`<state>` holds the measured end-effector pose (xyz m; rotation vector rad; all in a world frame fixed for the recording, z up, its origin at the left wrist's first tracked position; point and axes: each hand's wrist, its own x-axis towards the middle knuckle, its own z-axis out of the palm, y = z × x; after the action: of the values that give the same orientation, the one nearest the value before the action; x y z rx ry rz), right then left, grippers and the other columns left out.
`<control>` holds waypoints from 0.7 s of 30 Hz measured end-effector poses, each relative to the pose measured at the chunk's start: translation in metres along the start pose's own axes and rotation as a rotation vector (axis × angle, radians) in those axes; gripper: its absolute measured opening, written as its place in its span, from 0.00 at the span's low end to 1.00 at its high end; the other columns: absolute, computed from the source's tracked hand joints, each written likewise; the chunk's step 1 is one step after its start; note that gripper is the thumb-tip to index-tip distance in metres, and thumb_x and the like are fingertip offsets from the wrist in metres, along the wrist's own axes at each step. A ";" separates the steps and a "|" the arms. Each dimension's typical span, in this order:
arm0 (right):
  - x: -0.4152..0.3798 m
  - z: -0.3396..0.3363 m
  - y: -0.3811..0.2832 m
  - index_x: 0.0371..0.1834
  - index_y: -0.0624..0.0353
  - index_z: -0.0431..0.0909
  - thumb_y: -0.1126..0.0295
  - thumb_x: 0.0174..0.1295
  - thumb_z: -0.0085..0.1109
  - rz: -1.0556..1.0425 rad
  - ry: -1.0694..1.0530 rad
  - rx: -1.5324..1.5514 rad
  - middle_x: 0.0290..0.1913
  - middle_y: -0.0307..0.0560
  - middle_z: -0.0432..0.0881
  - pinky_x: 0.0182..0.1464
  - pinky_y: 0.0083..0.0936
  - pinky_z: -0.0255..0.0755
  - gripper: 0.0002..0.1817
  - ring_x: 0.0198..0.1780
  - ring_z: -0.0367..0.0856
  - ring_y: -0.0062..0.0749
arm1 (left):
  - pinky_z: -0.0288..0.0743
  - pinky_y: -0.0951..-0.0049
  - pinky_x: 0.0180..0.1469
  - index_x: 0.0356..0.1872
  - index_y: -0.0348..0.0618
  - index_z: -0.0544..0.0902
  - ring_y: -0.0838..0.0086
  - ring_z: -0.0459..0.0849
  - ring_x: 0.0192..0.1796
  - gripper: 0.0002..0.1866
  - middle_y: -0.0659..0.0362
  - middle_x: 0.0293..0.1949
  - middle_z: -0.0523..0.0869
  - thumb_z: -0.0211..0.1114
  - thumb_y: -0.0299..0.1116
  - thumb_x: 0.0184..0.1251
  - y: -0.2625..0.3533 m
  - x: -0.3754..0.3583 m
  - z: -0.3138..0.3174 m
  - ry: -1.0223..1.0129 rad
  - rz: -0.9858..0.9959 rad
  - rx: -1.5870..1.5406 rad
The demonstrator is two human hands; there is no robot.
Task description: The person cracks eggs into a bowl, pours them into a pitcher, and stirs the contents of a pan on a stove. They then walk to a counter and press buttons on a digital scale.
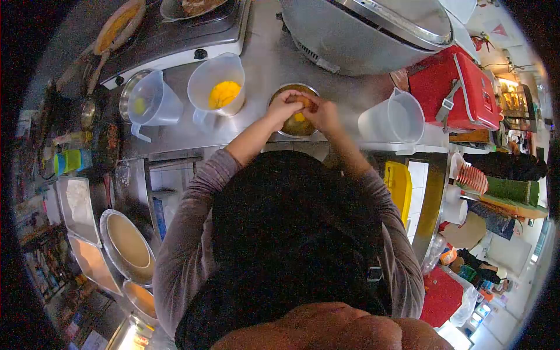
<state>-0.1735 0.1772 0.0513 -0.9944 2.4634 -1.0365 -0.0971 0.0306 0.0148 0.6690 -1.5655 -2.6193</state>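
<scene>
Over a round metal bowl (pixel 296 129) on the steel counter, my two hands meet with their fingers pinched together. My left hand (pixel 282 109) and my right hand (pixel 324 116) both grip a brown eggshell (pixel 305 102), mostly hidden by the fingers. Beneath it a yellow egg yolk (pixel 299 117) shows in the bowl. Left of the bowl, a clear plastic pitcher (pixel 217 69) holds several yolks (pixel 224 94). Further left is a second pitcher (pixel 156 102) with pale liquid in it.
A white translucent pitcher (pixel 392 119) stands to the right, near a red cooler bag (pixel 461 87). Behind the bowl sits a large grey appliance (pixel 350 41) with a metal lid. A stove (pixel 186 46) occupies the back left. Flour bins (pixel 81 210) stand lower left.
</scene>
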 end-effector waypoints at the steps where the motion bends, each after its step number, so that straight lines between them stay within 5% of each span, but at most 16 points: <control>1: 0.000 -0.001 0.000 0.60 0.45 0.78 0.64 0.52 0.67 0.029 -0.020 0.030 0.33 0.54 0.84 0.39 0.30 0.76 0.27 0.32 0.83 0.29 | 0.76 0.77 0.47 0.51 0.44 0.77 0.74 0.80 0.47 0.21 0.59 0.44 0.81 0.67 0.26 0.54 0.000 0.001 0.000 -0.010 0.005 -0.057; 4: 0.002 -0.006 0.004 0.61 0.44 0.77 0.65 0.53 0.65 -0.079 -0.068 -0.003 0.31 0.54 0.84 0.37 0.31 0.76 0.28 0.29 0.82 0.33 | 0.76 0.74 0.49 0.50 0.43 0.80 0.74 0.81 0.48 0.22 0.59 0.45 0.83 0.69 0.28 0.51 0.001 0.003 -0.009 0.014 0.132 0.395; 7: 0.003 -0.020 0.006 0.64 0.43 0.74 0.66 0.54 0.63 -0.195 -0.187 -0.102 0.41 0.54 0.84 0.42 0.34 0.78 0.29 0.34 0.84 0.41 | 0.76 0.70 0.53 0.48 0.43 0.80 0.72 0.82 0.49 0.20 0.57 0.45 0.85 0.66 0.24 0.50 0.025 -0.012 -0.007 -0.005 0.292 0.671; 10: 0.004 -0.032 0.000 0.70 0.37 0.64 0.65 0.55 0.63 -0.280 -0.204 -0.221 0.54 0.56 0.80 0.54 0.42 0.77 0.35 0.49 0.82 0.54 | 0.76 0.68 0.53 0.48 0.45 0.81 0.66 0.83 0.47 0.22 0.54 0.44 0.84 0.68 0.26 0.46 0.052 -0.025 -0.002 -0.018 0.326 0.849; 13: 0.011 -0.039 -0.002 0.72 0.38 0.62 0.67 0.56 0.61 -0.602 -0.048 -0.349 0.58 0.51 0.79 0.58 0.40 0.75 0.37 0.57 0.78 0.51 | 0.76 0.64 0.53 0.49 0.48 0.81 0.57 0.81 0.49 0.24 0.51 0.47 0.80 0.70 0.26 0.45 0.076 -0.039 0.001 0.007 0.670 1.150; 19: 0.006 -0.050 -0.032 0.67 0.49 0.69 0.72 0.64 0.56 -0.415 0.063 -0.019 0.61 0.52 0.77 0.64 0.35 0.70 0.26 0.60 0.76 0.48 | 0.75 0.61 0.56 0.55 0.50 0.76 0.48 0.76 0.54 0.28 0.48 0.54 0.74 0.69 0.25 0.47 0.106 -0.054 0.020 0.052 0.705 1.263; 21: 0.008 -0.037 -0.034 0.63 0.55 0.72 0.69 0.66 0.55 -0.143 -0.018 0.565 0.59 0.49 0.78 0.63 0.34 0.70 0.21 0.58 0.78 0.45 | 0.74 0.60 0.54 0.56 0.48 0.75 0.51 0.77 0.52 0.28 0.48 0.49 0.75 0.67 0.23 0.48 0.111 -0.056 0.032 0.069 0.782 1.204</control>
<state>-0.1811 0.1734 0.1018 -0.9800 1.9200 -1.6331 -0.0804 0.0151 0.1410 0.0358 -2.5540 -0.9612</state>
